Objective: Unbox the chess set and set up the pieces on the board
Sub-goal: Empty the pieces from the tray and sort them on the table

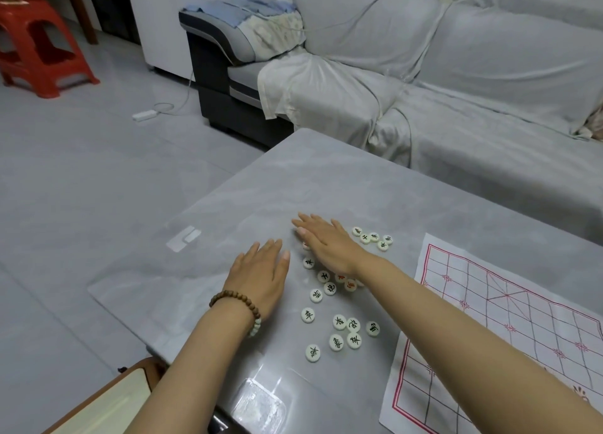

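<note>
Both hands lie palm down on the grey surface [293,179]. The left hand [261,272], with a bead bracelet [239,303] at its wrist, rests flat on bare tabletop, its fingers [273,248] straight and close together, holding nothing. At its 2 o'clock the right hand [326,246] is spread flat too, fingers [308,222] straight and slightly apart, with its palm over a few round white chess pieces [339,322]; whether it presses on them I cannot tell. The rest of the pieces lie loose and face up on the surface: a small group of five [372,237] at 3 o'clock of the right hand, and a scattered run from under the right wrist down toward 6 o'clock, between the two forearms. The board [489,322], a pale sheet with a red grid, lies flat at 3 o'clock of the pieces with no piece on it; the right forearm crosses its near corner. A clear plastic object [257,404] sits at the surface's near edge, at 6 o'clock. Beyond the surface stands a covered sofa [456,74] at 12 o'clock and a red stool [42,41] at 10 o'clock.
</note>
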A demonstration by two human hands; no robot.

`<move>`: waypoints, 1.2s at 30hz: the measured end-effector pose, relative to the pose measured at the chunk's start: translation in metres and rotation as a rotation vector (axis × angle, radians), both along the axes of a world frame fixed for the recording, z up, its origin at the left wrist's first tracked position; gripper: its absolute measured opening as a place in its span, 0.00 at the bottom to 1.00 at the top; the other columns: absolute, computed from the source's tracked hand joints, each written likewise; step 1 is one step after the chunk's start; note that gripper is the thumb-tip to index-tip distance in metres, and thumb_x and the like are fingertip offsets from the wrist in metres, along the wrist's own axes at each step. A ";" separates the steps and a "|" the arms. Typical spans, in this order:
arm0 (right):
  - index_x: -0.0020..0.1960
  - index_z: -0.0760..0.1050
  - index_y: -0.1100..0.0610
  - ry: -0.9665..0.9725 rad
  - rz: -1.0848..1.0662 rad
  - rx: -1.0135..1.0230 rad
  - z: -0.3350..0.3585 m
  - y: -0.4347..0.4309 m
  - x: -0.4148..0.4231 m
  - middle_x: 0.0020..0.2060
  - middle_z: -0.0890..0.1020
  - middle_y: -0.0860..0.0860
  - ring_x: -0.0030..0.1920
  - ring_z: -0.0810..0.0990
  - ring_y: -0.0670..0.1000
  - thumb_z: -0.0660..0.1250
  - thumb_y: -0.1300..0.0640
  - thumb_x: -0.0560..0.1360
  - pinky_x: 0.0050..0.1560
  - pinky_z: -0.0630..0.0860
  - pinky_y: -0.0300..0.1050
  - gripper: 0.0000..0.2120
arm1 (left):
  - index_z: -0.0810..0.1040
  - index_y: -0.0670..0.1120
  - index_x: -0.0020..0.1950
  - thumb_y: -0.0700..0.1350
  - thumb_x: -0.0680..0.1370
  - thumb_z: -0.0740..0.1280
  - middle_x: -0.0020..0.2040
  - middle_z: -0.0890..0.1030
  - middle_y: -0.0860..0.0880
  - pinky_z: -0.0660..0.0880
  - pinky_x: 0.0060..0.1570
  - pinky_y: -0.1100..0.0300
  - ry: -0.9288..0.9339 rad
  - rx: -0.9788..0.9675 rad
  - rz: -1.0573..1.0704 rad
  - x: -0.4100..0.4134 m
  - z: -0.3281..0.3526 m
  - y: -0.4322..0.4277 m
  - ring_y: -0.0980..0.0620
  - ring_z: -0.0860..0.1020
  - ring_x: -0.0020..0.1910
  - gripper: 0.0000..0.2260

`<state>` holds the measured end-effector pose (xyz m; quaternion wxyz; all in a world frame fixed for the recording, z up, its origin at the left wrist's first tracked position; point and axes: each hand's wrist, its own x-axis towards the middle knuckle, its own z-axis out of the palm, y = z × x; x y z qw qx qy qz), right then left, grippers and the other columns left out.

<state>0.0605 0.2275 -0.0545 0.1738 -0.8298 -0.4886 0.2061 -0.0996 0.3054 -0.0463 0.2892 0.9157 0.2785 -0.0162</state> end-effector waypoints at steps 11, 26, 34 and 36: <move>0.75 0.55 0.48 0.015 0.004 0.056 -0.015 -0.048 0.011 0.76 0.53 0.43 0.75 0.48 0.42 0.44 0.47 0.82 0.73 0.42 0.41 0.22 | 0.53 0.50 0.76 0.53 0.82 0.44 0.77 0.53 0.53 0.46 0.74 0.56 0.016 -0.001 -0.087 0.005 -0.004 -0.007 0.54 0.48 0.75 0.22; 0.76 0.35 0.46 -0.162 -0.165 -0.289 -0.022 -0.054 0.064 0.75 0.35 0.49 0.74 0.32 0.56 0.39 0.43 0.81 0.73 0.36 0.56 0.26 | 0.52 0.50 0.76 0.52 0.82 0.44 0.77 0.51 0.54 0.45 0.74 0.56 0.013 0.022 -0.059 0.007 -0.011 -0.006 0.54 0.47 0.76 0.22; 0.76 0.37 0.49 -0.145 -0.259 -0.294 -0.021 0.008 0.082 0.76 0.37 0.50 0.75 0.34 0.56 0.39 0.39 0.79 0.73 0.37 0.55 0.29 | 0.49 0.50 0.77 0.53 0.82 0.42 0.77 0.49 0.54 0.43 0.74 0.56 0.071 0.013 0.011 -0.005 -0.018 0.014 0.53 0.44 0.76 0.23; 0.76 0.37 0.49 -0.136 -0.238 -0.283 -0.020 0.032 0.076 0.76 0.38 0.51 0.75 0.35 0.56 0.39 0.38 0.79 0.73 0.37 0.55 0.30 | 0.49 0.50 0.76 0.53 0.82 0.42 0.77 0.48 0.54 0.43 0.74 0.57 0.046 0.017 0.046 -0.007 -0.017 0.019 0.54 0.44 0.76 0.23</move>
